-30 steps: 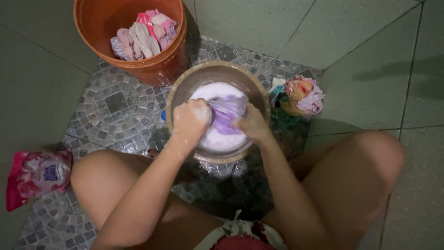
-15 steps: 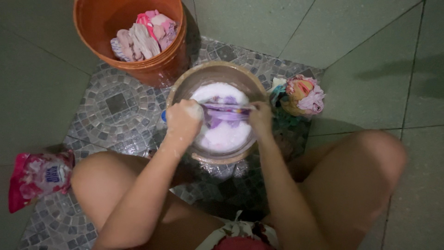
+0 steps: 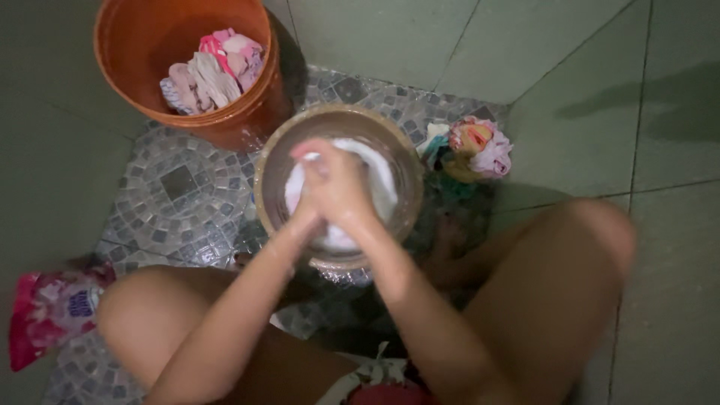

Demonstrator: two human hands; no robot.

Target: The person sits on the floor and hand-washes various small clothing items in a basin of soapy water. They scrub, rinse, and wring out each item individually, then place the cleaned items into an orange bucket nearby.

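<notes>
At the far left of your view, a pink and white plastic detergent pouch (image 3: pixel 46 313) lies on the floor beside your left knee, partly on the grey mosaic-tiled floor patch (image 3: pixel 176 187). The picture is blurred by motion, so fine detail is limited.

Up and to the right, a round orange plastic bucket (image 3: pixel 120 67) stands on the edge of the mosaic. Inside it lies a heap of wrung pink and white cloth pieces (image 3: pixel 211 69), resting against the bucket's right wall.

Just right of the bucket, nearly touching it, stands the round brown-rimmed wash basin (image 3: pixel 264 172), holding white soapy foam (image 3: pixel 382 187). This is where your hands are. Your left hand (image 3: pixel 304 214) and your right hand (image 3: pixel 337 184) are pressed together over the middle of the basin, above the foam, the right lying over the left. Both appear clenched, one against the other. No cloth can be made out between them in this picture, so whether they grip anything cannot be told. A small reddish spot shows at the top of the joined hands; what it is cannot be told. Both forearms run down from the basin toward the lower edge of the view, between your bare knees.

Right of the basin, just beside its rim, a bundle of pink, yellow and teal cloth (image 3: pixel 469 148) lies on the mosaic near its border with the plain grey-green floor tiles (image 3: pixel 585 90).
</notes>
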